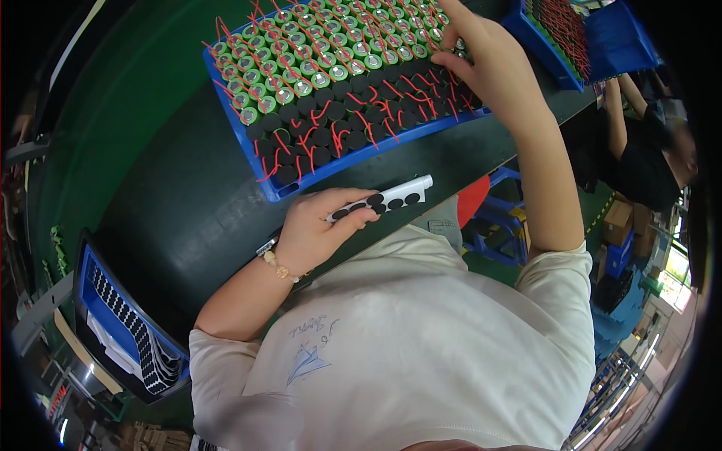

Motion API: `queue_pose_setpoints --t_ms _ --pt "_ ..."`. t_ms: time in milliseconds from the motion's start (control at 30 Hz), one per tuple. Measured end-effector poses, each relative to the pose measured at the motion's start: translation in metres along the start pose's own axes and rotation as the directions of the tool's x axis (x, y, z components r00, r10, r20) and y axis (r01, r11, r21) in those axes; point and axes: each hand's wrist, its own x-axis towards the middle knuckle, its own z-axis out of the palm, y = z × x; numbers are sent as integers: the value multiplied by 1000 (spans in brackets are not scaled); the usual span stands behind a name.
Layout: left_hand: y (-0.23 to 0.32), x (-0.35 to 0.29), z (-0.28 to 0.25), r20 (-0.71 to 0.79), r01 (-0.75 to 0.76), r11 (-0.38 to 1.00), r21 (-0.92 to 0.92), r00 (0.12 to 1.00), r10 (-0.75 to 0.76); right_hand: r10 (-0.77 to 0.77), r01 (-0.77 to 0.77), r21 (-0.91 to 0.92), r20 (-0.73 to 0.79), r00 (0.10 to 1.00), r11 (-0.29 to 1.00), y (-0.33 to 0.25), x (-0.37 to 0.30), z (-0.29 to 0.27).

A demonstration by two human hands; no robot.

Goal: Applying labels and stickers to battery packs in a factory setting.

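The head view showed the left grip (320, 229) closed around a white flat strip dotted with round black discs (393, 201), the thumb pressed on its near side. A slim white tube-like piece (414, 186) ran along the strip's upper edge; whether the two were joined could not be told. The strip was above the near edge of the dark green surface (180, 203), just beside the tray and apart from it.

The right grip (481, 60) was bent over the far right part of the tray, its thumb and fingers at the cell tops; whether they pinched anything could not be made out.

Beneath it stood upright green cylindrical cells with silvery tops (320, 79), packed in rows, thin red strands lying across them. The rows nearer the person were covered by round black tops (321, 137), with red strands over these too. A blue plastic rectangular tray (361, 159) held them all on the surface.

Farther out, a dark bin with a blue inside (92, 297) stood at the left, containing black-and-white strips (124, 316). At the upper right, a second blue tray (530, 46) held more red-stranded contents.
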Motion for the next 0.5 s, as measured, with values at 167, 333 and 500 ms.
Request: queue_pose_setpoints --t_ms 167,333,500 --pt "1 0 0 5 10 1000 4 1000 -10 -218 214 -64 -65 974 975 23 -4 0" --pt "-1 0 -2 16 16 1000 -5 1000 -16 412 -399 662 147 899 635 18 -14 -7" --pt "4 1 -2 52 31 1000 0 998 -31 323 -188 897 54 945 399 11 -26 -9"
